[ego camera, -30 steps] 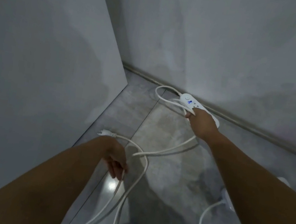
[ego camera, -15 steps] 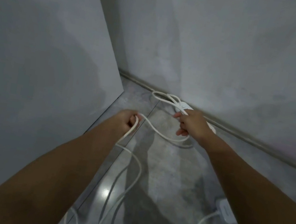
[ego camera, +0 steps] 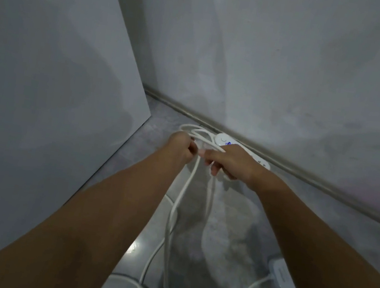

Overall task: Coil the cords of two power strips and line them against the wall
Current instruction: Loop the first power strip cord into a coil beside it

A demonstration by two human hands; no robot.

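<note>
- White power strip [ego camera: 224,140] at the wall [ego camera: 294,73], partly hidden by right hand [ego camera: 233,162].
- Both hands, left hand [ego camera: 179,148] included, clench the cord [ego camera: 182,192].
- Grey glossy floor [ego camera: 233,225]; second strip [ego camera: 281,274] at 4 o'clock, half hidden.

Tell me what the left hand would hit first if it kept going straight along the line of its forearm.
Probably the coiled loops of white cord just beyond the left hand, on the floor beside the power strip. Past them is the baseboard of the wall. Depth is hard to judge from this one view.
</note>
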